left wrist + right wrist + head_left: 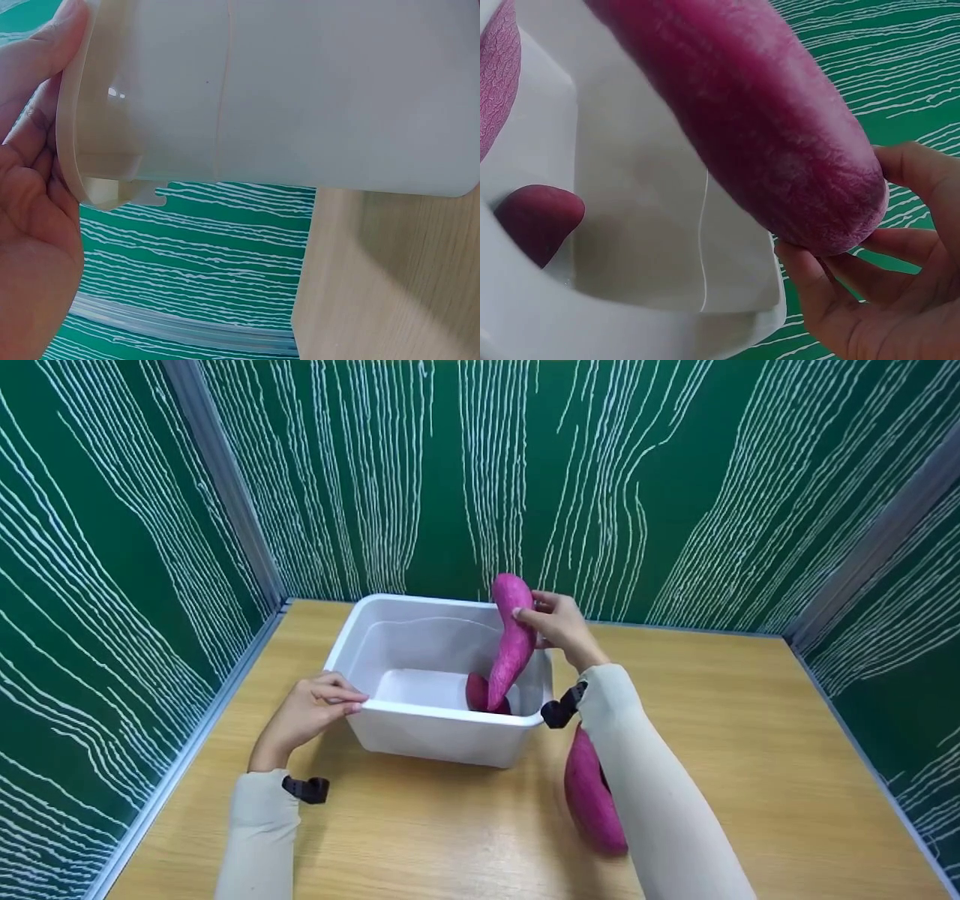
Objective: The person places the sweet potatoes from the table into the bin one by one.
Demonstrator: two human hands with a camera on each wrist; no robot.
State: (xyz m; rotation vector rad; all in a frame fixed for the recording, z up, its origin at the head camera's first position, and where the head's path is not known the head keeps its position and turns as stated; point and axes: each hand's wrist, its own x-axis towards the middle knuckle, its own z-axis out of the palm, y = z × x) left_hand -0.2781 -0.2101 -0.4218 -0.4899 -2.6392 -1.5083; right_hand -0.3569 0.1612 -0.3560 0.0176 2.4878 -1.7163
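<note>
My right hand pinches a long, curved purple sweet potato by its upper part, over the right end of a white plastic bin. The lower tip of that sweet potato points down into the bin. A darker red-purple sweet potato lies inside, partly hidden behind the held one; a rounded end of it shows in the right wrist view. At the near left corner, my left hand grips the bin's rim between thumb and fingers. In the left wrist view, the thumb lies against that rim.
Another purple sweet potato lies on the wooden table right of the bin, partly covered by my right sleeve. Green panels with white wavy lines stand behind and at both sides, joined by grey metal posts.
</note>
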